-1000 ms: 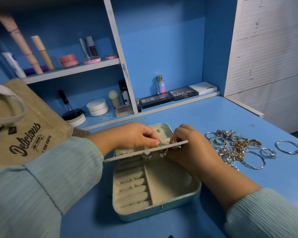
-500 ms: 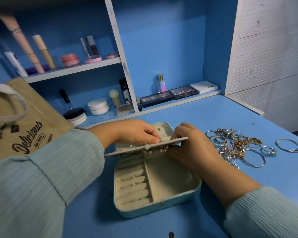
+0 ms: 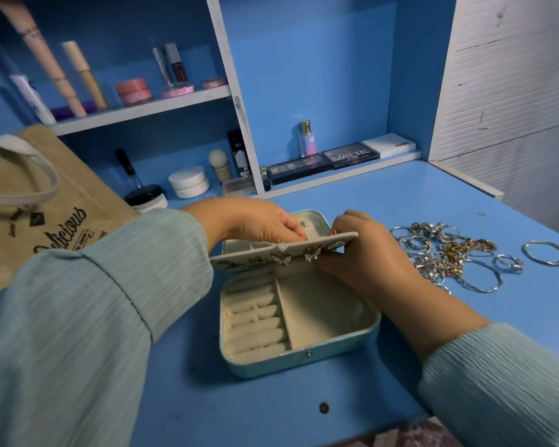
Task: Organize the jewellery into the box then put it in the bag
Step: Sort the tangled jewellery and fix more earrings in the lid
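Tilted further up, earring panel (image 3: 284, 251) sits pinched between left hand (image 3: 259, 221) and right hand (image 3: 365, 250).

Left hand (image 3: 259, 225) fingertips hidden behind earring panel (image 3: 284, 251); bag (image 3: 36, 201) cut off at left edge; jewellery pile (image 3: 446, 253) tangled, pieces too small to separate.

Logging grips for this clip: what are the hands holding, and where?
Both hold the box's earring panel: left hand pinches its top edge near the middle, right hand grips its right end.
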